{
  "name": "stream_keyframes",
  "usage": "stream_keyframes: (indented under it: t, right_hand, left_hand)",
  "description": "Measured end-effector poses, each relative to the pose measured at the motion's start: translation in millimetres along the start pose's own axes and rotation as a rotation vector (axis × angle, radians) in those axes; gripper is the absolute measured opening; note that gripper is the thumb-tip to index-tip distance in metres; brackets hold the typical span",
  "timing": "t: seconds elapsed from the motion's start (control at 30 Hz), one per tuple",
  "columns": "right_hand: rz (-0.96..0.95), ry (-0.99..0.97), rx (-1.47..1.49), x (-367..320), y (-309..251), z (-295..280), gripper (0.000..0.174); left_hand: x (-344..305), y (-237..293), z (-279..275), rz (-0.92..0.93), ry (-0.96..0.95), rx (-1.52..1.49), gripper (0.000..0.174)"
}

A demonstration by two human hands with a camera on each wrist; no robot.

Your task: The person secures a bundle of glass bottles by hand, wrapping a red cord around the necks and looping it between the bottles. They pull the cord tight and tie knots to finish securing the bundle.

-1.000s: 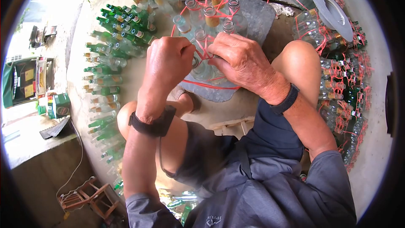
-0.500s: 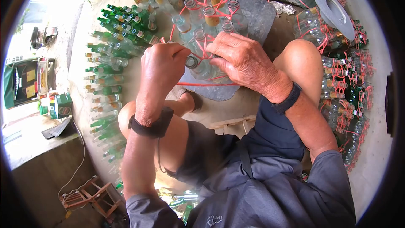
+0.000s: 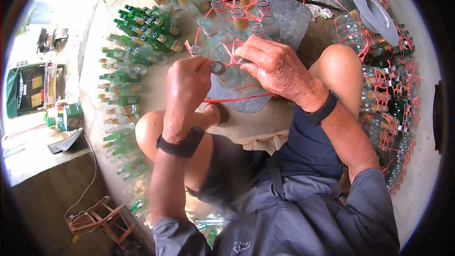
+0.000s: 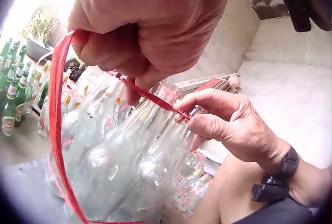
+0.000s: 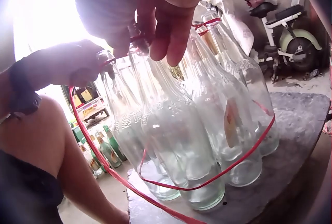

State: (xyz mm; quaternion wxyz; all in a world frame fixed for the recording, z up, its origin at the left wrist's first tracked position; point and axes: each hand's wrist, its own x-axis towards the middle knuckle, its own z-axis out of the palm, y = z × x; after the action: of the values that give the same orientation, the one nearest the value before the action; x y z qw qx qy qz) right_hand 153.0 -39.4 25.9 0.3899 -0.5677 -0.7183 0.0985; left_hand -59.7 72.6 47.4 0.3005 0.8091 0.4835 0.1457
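A cluster of clear glass bottles [image 3: 229, 77] stands upright on a dark stone slab [image 3: 289, 23], with red plastic ribbon [image 3: 239, 98] looped round their bodies and woven between their necks. My left hand [image 3: 189, 81] grips the ribbon beside the near-left bottle necks. In the left wrist view a taut stretch of ribbon [image 4: 155, 99] runs from its curled fingers to a bottle neck, and a long loop hangs down on the left. My right hand [image 3: 277, 64] pinches that bottle's neck [image 4: 196, 111] between thumb and fingers, where the ribbon passes round it.
Rows of green and clear bottles [image 3: 147, 23] stand on the floor at left. Bundles of ribbon-tied bottles [image 3: 379, 95] line the right wall, a grey hat [image 3: 373, 15] on top. A wooden stool [image 3: 102, 220] lies at lower left; a scooter [image 5: 293, 37] stands behind the slab.
My left hand has drawn left and down toward the body with the ribbon, uncovering the necks of the near-left bottles. The right hand has stayed at its bottle neck.
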Motion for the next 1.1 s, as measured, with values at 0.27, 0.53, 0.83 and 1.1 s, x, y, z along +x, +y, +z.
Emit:
stream_keyframes:
  t: [0.27,0.53,0.83,1.1]
  right_hand:
    - [-0.004,0.021,0.022,0,2,1,0.038]
    - [-0.012,0.037,0.007,1,3,1,0.032]
    - [0.044,-0.001,0.020,2,-4,-2,0.034]
    - [0.014,-0.026,0.008,3,0,-4,0.035]
  left_hand:
    - [-14,-16,22,0.005,0.132,-0.348,0.019]
    - [-27,-9,11,-0.053,0.104,-0.405,0.016]
    - [-25,-23,13,-0.025,0.072,-0.461,0.023]
    - [-25,-25,9,-0.044,-0.091,-0.635,0.030]
